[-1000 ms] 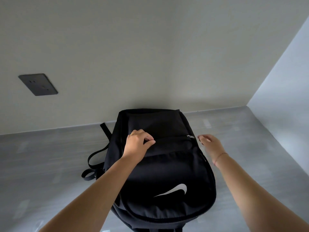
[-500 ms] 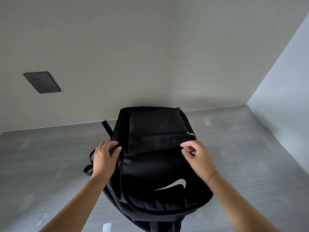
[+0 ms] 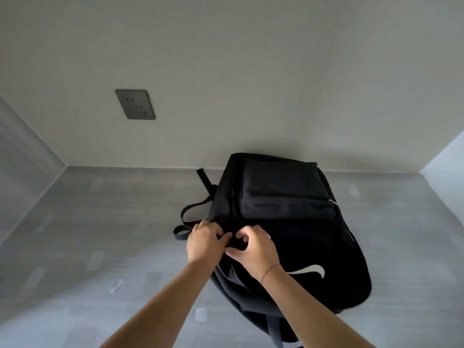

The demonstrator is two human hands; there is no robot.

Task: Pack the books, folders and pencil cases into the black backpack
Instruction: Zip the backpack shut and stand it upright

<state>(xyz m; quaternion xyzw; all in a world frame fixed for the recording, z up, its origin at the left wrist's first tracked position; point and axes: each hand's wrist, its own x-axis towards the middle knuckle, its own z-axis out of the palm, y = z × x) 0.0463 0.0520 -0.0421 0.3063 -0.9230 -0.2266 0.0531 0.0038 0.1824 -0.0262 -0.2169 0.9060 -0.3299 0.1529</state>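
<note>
Both hands pinch the dark fabric at the left side seam of the black backpack, the left hand with fingers curled tight over the edge and the right hand just beside it, thumb and fingertips closed narrow on the same spot; whether a zip pull sits between them is hidden. A second ago the left hand lay on the front pocket and the right hung open off the bag's right side; half a second ago the right was at the pocket zip. Now they have met at the seam, which reads as the main compartment about to be opened, so packing has not begun. No books, folders or pencil cases are in view. The backpack lies flat on the desk, logo up, its far end close against the desk's back edge and the wall, its strap loops spilling toward the left. Open room lies along the desk's left side and near edge, with a small white scrap there; the right corner is tighter.
</note>
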